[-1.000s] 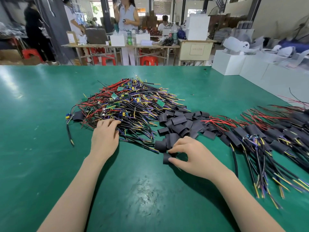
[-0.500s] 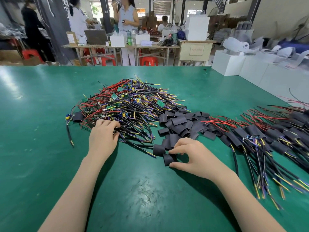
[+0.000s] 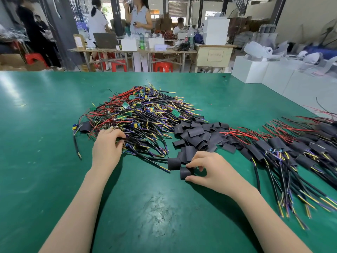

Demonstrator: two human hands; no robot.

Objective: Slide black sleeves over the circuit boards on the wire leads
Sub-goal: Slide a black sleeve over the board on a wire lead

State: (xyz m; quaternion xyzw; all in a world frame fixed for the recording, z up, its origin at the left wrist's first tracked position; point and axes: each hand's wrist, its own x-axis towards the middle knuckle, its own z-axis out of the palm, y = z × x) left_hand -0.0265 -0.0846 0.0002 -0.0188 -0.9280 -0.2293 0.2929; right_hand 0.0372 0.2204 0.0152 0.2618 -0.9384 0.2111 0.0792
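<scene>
Landmark: heap of loose black sleeves (image 3: pixel 198 133) at mid-table. Right hand (image 3: pixel 209 168) sits at the heap's near edge, thumb and fingers curled round a single sleeve (image 3: pixel 185 172), which lies on the green table (image 3: pixel 45 161) touching a second loose one just beyond it. Left hand (image 3: pixel 107 147) is to the left of the heap, fingers curled into the near edge of the unsleeved wire leads (image 3: pixel 138 117); it seems to pinch a black lead there, though which lead, and whether a circuit board (image 3: pixel 175 112) comes with it, cannot be told. Finished leads (image 3: pixel 284 152), boards already covered, lie to the right of the heap. Judgement: step in hand is pairing one sleeve with one lead. To do it well: squeeze the flat sleeve at its edges so the mouth opens; draw one lead free of the tangle before lifting, since neighbours may drag along; feed the wire ends through first, then ease the sleeve along until it covers the board entirely. Risk: component corners catching the sleeve's rim.
</scene>
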